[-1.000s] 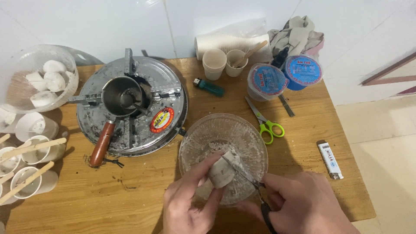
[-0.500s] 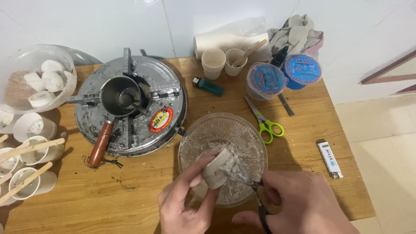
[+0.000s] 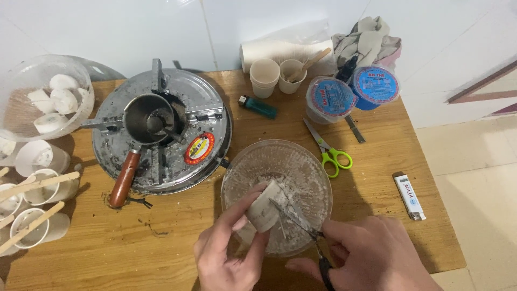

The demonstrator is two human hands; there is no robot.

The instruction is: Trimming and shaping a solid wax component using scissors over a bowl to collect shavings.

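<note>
Scraping a white wax lump (image 3: 264, 212) over the glass bowl (image 3: 318, 167), my left hand (image 3: 229, 253) pinched it while my right hand (image 3: 371, 258) gripped the knife (image 3: 293, 218), with shavings already piled inside but plenty of lump left, I'd guess.

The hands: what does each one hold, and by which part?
The left hand grips a white wax block by its lower end, over the glass bowl. The right hand holds a knife by its handle.
</note>
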